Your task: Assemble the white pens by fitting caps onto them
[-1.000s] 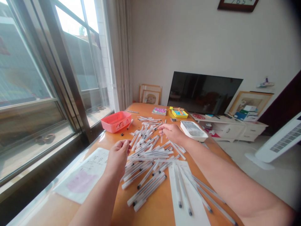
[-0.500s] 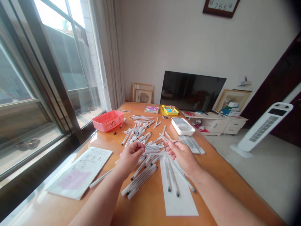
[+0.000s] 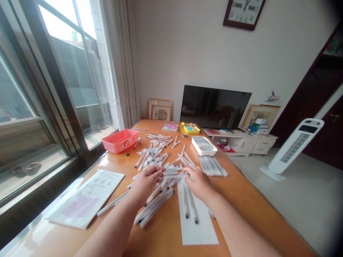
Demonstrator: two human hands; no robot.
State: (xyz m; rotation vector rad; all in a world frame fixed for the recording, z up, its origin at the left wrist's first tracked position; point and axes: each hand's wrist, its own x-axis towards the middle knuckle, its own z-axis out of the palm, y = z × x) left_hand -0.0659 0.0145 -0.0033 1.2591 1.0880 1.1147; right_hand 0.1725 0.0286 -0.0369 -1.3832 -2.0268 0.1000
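My left hand (image 3: 151,178) hovers over the near side of a pile of pens (image 3: 155,153), its thumb and index finger pinched together. Anything between those fingertips is too small to make out. Facing it, my right hand (image 3: 198,182) has curled fingers at the right side of the pile; what they grip is hidden. Under my right wrist lies a white paper strip (image 3: 199,232), with several clear-barrelled pens (image 3: 191,203) with dark ends across it. A neat bundle of pens (image 3: 158,207) rests on the table below my left hand.
A row of clear tubes (image 3: 213,166) lies beside a white tray (image 3: 215,151) holding more. At left are a pink basket (image 3: 115,144) and a writing book (image 3: 88,200). A yellow box (image 3: 197,131) and a colourful booklet (image 3: 169,127) sit at the table's far end.
My right hand has moved left and turned palm down, nearer my left hand. The thin dark rod visible in its fingers before no longer shows. The camera view has tilted up slightly.
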